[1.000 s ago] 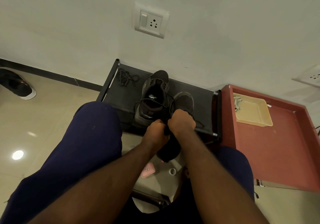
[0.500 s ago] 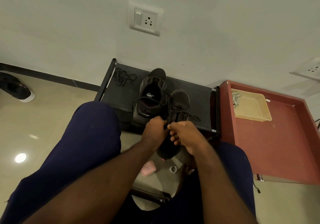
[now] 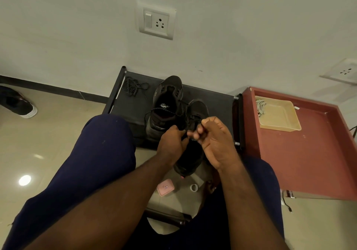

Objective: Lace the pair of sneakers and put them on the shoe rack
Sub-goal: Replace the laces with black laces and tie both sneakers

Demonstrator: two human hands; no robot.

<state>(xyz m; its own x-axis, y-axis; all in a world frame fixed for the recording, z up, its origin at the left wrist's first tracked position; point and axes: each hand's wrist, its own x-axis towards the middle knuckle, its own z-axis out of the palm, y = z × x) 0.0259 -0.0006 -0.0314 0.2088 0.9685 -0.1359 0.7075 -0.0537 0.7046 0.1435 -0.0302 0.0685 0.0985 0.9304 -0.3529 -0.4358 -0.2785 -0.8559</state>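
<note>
One black sneaker (image 3: 166, 102) stands on the black shoe rack (image 3: 216, 102) against the wall, its opening facing me. A second black sneaker (image 3: 193, 157) is held in front of the rack, between my knees. My left hand (image 3: 172, 143) pinches its black lace (image 3: 190, 121) near the tongue. My right hand (image 3: 214, 137) has its fingers curled round the other end of the same lace, palm turned towards me. A loose black lace (image 3: 133, 86) lies bunched at the rack's back left corner.
A red cabinet top (image 3: 309, 153) with a beige tray (image 3: 278, 114) sits right of the rack. On the floor below lie a pink case (image 3: 165, 188) and a small white ring (image 3: 193, 188). Another dark shoe (image 3: 17, 102) lies far left. My knees flank the sneaker.
My right hand has turned palm up and drawn slightly right, pulling the lace. The view has shifted a little; the sneaker on the rack has not moved.
</note>
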